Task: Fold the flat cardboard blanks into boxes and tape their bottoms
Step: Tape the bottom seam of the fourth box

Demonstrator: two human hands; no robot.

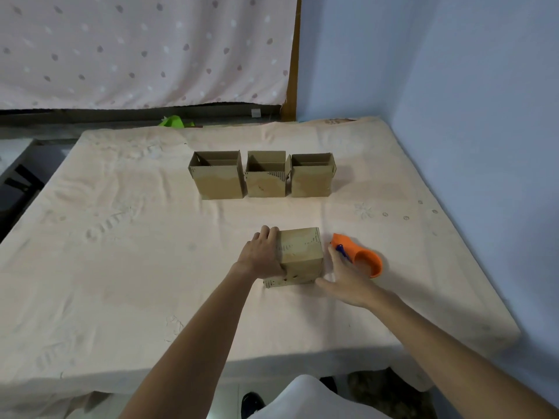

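Note:
A small cardboard box [299, 252] stands bottom-up on the cloth-covered table [121, 267], its closed bottom facing up. My left hand [263, 255] grips its left side, fingers curled over the top edge. My right hand [344, 276] is spread just right of the box, between it and an orange tape dispenser [363, 257] lying on the cloth; the fingers reach the dispenser's near end but are not wrapped around it. Three folded boxes stand open-side up in a row farther back: left [217, 179], middle [266, 179], right [311, 179].
A blue wall [484, 116] runs along the table's right edge. A spotted pink curtain [136, 49] hangs behind, with a green object [174, 121] at the far edge. The table's near edge drops off just in front of my knee [302, 394].

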